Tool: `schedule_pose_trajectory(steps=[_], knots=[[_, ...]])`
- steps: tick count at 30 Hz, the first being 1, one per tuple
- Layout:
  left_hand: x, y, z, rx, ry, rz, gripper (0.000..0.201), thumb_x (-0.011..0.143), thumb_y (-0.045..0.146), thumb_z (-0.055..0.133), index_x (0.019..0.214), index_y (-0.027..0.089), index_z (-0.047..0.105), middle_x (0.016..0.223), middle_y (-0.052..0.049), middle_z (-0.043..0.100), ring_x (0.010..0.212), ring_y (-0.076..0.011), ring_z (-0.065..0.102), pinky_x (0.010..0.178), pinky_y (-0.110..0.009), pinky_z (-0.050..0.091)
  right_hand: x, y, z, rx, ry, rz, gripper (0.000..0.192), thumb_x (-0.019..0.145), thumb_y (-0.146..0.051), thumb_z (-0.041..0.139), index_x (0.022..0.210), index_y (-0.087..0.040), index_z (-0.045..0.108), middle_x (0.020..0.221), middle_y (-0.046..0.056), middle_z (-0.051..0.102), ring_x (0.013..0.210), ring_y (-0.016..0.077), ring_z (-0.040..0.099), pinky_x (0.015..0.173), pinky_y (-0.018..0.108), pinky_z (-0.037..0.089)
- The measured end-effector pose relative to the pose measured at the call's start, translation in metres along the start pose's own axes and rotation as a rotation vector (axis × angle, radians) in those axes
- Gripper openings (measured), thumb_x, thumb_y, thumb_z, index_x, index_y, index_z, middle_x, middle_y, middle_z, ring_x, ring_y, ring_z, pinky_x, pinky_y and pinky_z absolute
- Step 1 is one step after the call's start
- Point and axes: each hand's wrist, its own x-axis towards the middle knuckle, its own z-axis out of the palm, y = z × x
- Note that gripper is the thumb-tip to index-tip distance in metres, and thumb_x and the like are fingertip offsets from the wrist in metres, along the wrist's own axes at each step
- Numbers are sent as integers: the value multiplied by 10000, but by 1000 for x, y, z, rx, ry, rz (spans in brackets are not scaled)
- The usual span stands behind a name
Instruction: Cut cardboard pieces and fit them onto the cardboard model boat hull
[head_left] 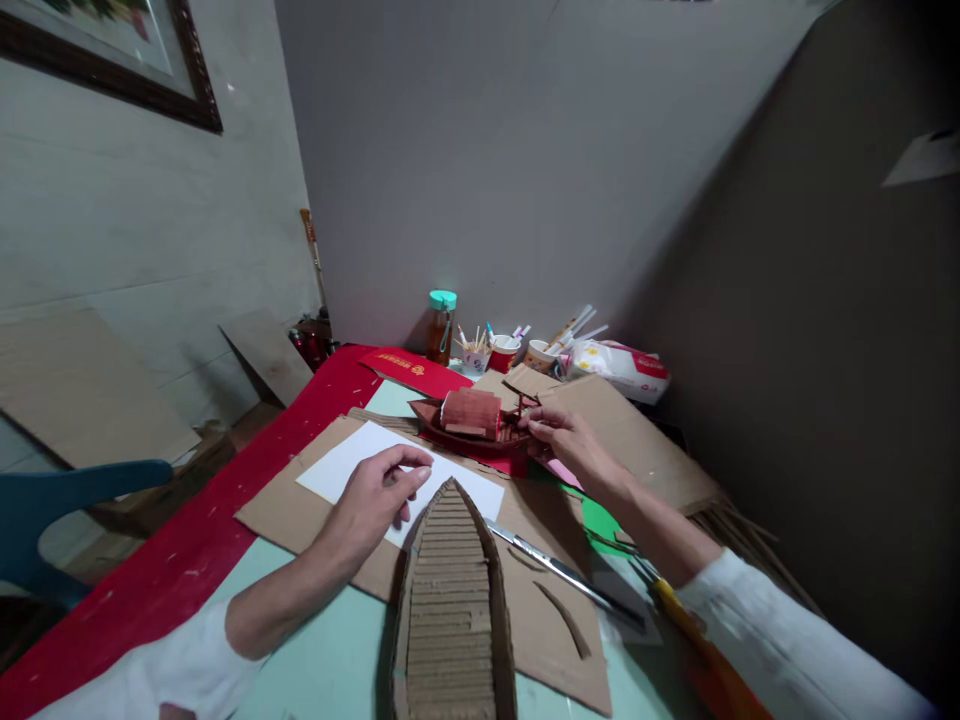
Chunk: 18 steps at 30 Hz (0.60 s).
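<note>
My left hand (379, 493) rests palm down on a white sheet of paper (341, 465), fingers loosely curled, beside the pointed bow of a brown corrugated cardboard boat hull (454, 600). My right hand (564, 433) reaches forward and pinches the stern end of a small dark red model boat (472, 425) with a ribbed red cabin on top. The model sits on the table beyond the paper.
A utility knife (555, 570) lies to the right of the hull on a flat cardboard sheet (547, 640). Yellow-handled scissors (660, 590) lie under my right forearm. Cups of sticks and pens (504, 352), a jar (441, 325) and a tissue pack (619, 365) line the back wall.
</note>
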Motion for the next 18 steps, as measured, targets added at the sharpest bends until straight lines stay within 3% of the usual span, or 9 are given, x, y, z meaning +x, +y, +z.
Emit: schedule_pose_trajectory(steps=[5, 13, 18], knots=[[8, -11, -1, -88, 16, -19, 518, 802, 439, 636, 1203, 115, 588, 931, -82, 662, 545, -118, 532, 411, -241, 427, 15, 9, 6, -141, 22, -31, 326, 968, -338, 624, 1249, -174, 599, 1240, 88, 631, 1019, 231, 659, 848, 433, 568], [16, -15, -1, -128, -31, -31, 731, 806, 467, 631, 1390, 70, 444, 931, -99, 651, 550, -122, 533, 459, -271, 459, 5, -4, 7, -396, 86, -103, 285, 969, -335, 622, 1198, -166, 626, 1192, 78, 653, 983, 217, 668, 826, 412, 573], [14, -17, -2, -88, -67, -43, 658, 836, 476, 610, 1354, 84, 504, 963, -111, 661, 538, -112, 525, 494, -281, 452, -5, -9, 6, -476, 76, -115, 283, 972, -339, 618, 1194, -165, 628, 1180, 75, 659, 969, 214, 673, 819, 408, 576]])
